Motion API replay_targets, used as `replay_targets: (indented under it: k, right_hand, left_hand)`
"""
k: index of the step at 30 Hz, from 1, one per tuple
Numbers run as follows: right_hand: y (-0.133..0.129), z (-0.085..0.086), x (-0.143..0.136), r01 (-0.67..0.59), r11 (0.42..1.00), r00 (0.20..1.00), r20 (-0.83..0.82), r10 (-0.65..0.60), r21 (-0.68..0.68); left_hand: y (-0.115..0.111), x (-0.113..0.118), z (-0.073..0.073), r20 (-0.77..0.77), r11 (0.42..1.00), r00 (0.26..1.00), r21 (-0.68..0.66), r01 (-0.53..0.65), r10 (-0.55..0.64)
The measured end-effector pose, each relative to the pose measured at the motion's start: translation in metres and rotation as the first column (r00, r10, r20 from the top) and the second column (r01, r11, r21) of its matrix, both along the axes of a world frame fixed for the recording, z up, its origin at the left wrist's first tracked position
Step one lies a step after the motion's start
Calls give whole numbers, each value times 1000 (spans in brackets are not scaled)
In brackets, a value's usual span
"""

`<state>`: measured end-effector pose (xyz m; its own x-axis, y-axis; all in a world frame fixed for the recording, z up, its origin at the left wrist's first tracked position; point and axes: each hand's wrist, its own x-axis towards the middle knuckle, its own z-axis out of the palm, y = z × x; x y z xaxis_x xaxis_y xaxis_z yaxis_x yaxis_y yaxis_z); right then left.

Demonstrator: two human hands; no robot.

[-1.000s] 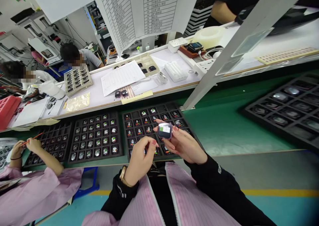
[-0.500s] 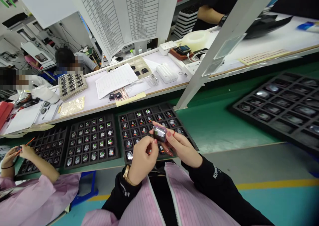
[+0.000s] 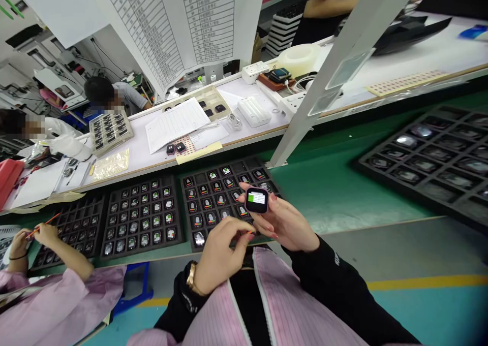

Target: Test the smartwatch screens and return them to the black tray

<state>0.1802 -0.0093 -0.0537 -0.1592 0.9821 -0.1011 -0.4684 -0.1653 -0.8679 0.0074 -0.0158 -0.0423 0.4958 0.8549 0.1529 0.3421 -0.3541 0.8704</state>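
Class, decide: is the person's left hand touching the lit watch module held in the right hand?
Apart. The head view shows the left hand below the watch module, with tray showing between them; only the right hand grips it.

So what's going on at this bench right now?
The person's right hand holds up a small watch body, its screen lit green and white and facing the camera. The left hand hovers just below it, fingers curled, over the black tray of similar lit units on the green belt. Two more trays sit to the left. There, a co-worker's hands work with an orange stick over the far tray.
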Motion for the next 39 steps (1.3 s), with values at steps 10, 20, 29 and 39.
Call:
replay_targets:
  k: [10,20,29,39]
  right_hand:
    - [1,0,-9,-35,999,999,-5,35,34]
    - [-10,9,-8,-70,981,940,342,3,183]
    - [-15,0,-6,-128,912,828,548,-118,389]
    - [-20,-4,-5,-55,994,996,77,48,91]
  left_hand:
    - [4,2,5,141,944,962,-271,-189,233]
    - [11,0,10,240,819,925,-563,-115,295]
    - [14,8,12,216,732,918,-673,-108,333]
    - [26,-10,4,311,747,777,-600,-286,547]
